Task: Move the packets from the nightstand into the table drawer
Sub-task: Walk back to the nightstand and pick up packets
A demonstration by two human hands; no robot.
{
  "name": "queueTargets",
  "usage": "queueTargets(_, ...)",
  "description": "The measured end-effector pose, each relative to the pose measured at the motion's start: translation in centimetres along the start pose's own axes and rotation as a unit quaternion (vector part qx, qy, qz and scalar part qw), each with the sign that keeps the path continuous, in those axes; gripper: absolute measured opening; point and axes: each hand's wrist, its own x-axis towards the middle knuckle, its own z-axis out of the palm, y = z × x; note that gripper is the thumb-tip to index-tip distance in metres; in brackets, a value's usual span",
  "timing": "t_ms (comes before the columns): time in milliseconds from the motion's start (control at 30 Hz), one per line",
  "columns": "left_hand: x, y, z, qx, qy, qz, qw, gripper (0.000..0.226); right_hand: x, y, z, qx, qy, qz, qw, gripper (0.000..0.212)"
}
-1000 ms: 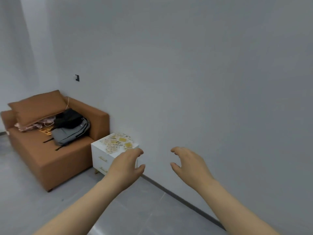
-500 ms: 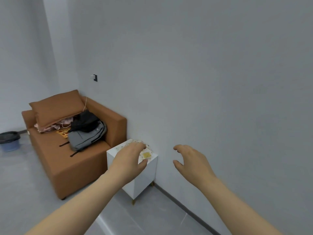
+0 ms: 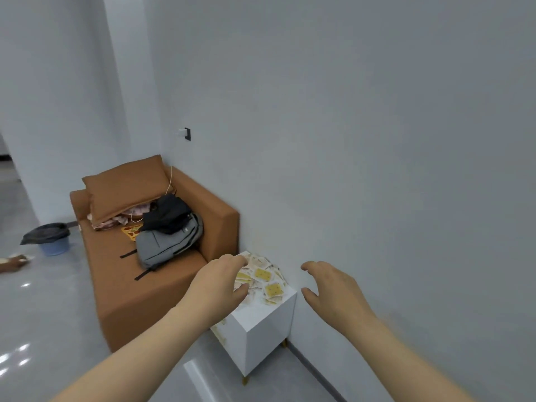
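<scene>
Over nightstand (image 3: 261, 319), left hand (image 3: 217, 281) nearer packets (image 3: 268, 278), right hand (image 3: 333, 288) alongside

Plain pale grey walls (image 3: 377, 111) meet a glossy grey floor (image 3: 43, 314) with bright glints of light, where a brown sofa (image 3: 139, 291) carries a cushion (image 3: 124, 187) and grey backpack (image 3: 165, 248), a blue bin (image 3: 55, 248) nearby.
</scene>
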Motion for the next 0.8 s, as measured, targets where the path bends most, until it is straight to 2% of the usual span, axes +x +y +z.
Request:
queueTargets(367,11.8,-9.8,6.1,-0.002,-0.04,-0.043,0.998,0.042,15.0,2.4,8.2,0.006,-0.053,-0.014,0.998,0.04)
queueTargets(633,22.4,-20.8,9.0,-0.013,-0.079,-0.024,0.996,0.041,26.9,0.4,15.0,0.028,-0.073,0.042,0.996,0.04)
queueTargets(800,27.9,-25.1,12.2,-0.034,-0.121,-0.011,0.992,0.042,32.4,0.0,18.6,0.035,-0.094,0.082,0.992,0.04)
